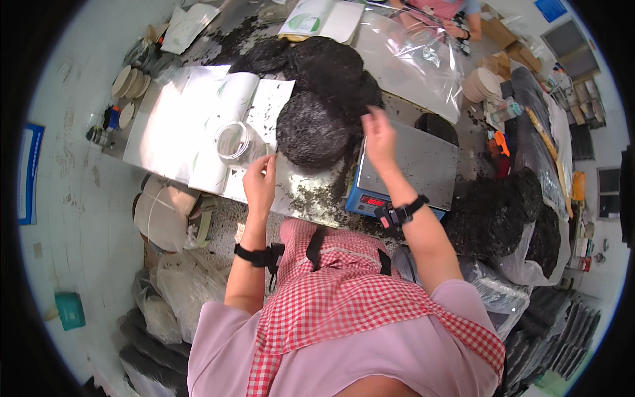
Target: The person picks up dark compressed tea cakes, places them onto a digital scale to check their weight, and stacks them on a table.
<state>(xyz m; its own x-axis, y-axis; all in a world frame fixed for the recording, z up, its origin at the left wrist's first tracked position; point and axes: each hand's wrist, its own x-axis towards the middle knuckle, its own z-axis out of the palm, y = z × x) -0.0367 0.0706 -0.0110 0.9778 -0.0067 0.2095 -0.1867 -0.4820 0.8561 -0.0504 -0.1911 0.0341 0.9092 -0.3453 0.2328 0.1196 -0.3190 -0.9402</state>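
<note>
A round cake of dark dried seaweed [312,131], by its look, lies before me on the table, with more dark cakes [325,62] overlapping behind it. My left hand [260,182] is pinched beside its left edge; whether a small thing sits between the fingertips cannot be told. Just left of that hand is a clear round tub [233,141], resting on white printed bags [211,161]. Blurred, my right hand [379,139] hovers over the left side of a blue digital scale [412,166] with a metal pan. Its fingers are slightly apart near the dark pile, with nothing visible in them.
Dark crumbs [315,196] litter the front of the table. Clear plastic film [407,59] spreads at the back, near another person's hands [452,30]. More dark cakes [488,213] are heaped right of the scale. Pale round discs [480,85] stand behind it. A tied bundle [163,211] sits lower left.
</note>
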